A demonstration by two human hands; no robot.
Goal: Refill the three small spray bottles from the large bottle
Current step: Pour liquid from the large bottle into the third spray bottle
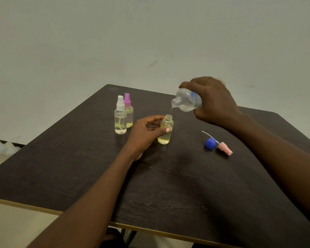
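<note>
Blue cap (210, 143) & pink sprayer (224, 149) lie on the table (168, 185), touching, right of the open bottle (166, 129). L hand (145, 133) grips that bottle upright. Left of it & farther back: white-top bottle (120, 119), purple-top bottle (128, 111) just behind. Above it, R hand (213, 102) clasps the big bottle (187, 102), tilted, thin stream reaching the open neck.

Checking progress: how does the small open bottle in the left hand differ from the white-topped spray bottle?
The small clear open-necked bottle has no spray top; the small clear white-topped spray bottle wears one. The left hand holds the open bottle; the white-topped one stands untouched. Both stand upright on the dark wooden table, partly filled.
</note>
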